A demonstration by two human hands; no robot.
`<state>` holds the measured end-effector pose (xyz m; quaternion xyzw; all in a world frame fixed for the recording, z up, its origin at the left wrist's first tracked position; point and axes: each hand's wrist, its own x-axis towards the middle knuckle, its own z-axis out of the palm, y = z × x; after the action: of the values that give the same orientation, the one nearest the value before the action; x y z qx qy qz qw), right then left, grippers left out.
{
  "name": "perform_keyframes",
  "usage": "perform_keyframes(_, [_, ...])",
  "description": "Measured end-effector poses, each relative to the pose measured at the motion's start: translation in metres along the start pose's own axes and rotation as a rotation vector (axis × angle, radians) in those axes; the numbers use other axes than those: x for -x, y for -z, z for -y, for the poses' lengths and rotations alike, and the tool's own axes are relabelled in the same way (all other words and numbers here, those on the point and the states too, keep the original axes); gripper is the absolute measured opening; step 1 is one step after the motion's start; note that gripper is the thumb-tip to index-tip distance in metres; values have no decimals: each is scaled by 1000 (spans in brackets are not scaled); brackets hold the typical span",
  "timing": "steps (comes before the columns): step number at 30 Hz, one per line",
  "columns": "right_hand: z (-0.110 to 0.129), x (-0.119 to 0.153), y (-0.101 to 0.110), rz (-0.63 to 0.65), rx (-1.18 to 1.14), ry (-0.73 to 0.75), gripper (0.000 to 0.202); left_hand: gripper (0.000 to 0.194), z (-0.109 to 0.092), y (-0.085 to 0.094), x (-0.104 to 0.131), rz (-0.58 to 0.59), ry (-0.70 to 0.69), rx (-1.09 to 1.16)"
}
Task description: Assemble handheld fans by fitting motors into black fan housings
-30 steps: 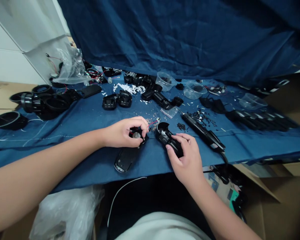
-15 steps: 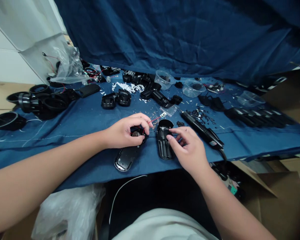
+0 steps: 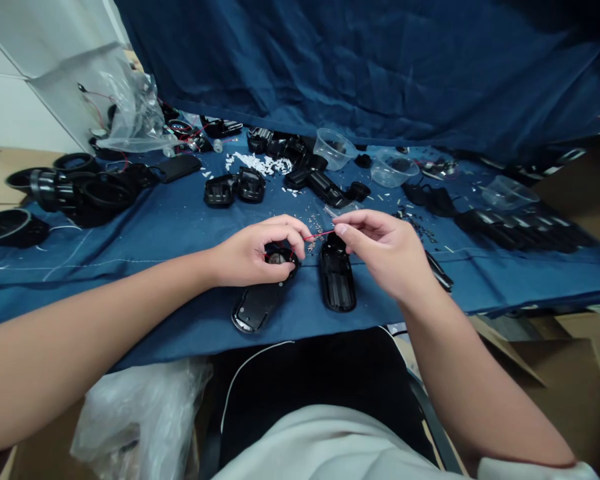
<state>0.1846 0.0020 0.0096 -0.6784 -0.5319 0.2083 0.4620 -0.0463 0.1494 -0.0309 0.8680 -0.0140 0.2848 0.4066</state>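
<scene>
My left hand [image 3: 263,252] is closed round the upper end of a black plastic housing [image 3: 254,308], which lies slanted on the blue cloth. Red wires [image 3: 321,235] come out of that end and stretch across to my right hand [image 3: 377,243]. There, thumb and index finger pinch the wires' far end; the small connector on it is hidden by the fingers. Below my right hand lies a second black housing part [image 3: 338,283], its hollow side up, not held. A heap of tiny screws [image 3: 311,245] sits between the two hands.
Several black rings and shells [image 3: 85,190] crowd the left. White bits [image 3: 260,163], black housings [image 3: 235,187] and clear plastic bowls [image 3: 334,148] stand further back. A black power screwdriver [image 3: 439,272] lies partly behind my right hand. More black parts [image 3: 517,227] line the right side.
My right hand has left the second housing part, moved up, and taken hold of the red wires' end, pulling them fairly straight. My left hand stays on the first housing.
</scene>
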Motion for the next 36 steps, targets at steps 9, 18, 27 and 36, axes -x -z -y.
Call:
perform_keyframes(9, [-7, 16, -8, 18, 210, 123, 30, 31, 20, 35, -1, 267, 344, 263])
perform_keyframes(18, [20, -54, 3, 258, 508, 486, 8, 15, 8, 36, -4, 282, 298, 136])
perform_keyframes(27, [-14, -94, 15, 440, 583, 486, 12, 18, 3, 22, -4, 171, 210, 92])
perform_keyframes(36, [41, -47, 34, 372, 437, 683, 26, 23, -18, 12, -8, 52, 124, -75])
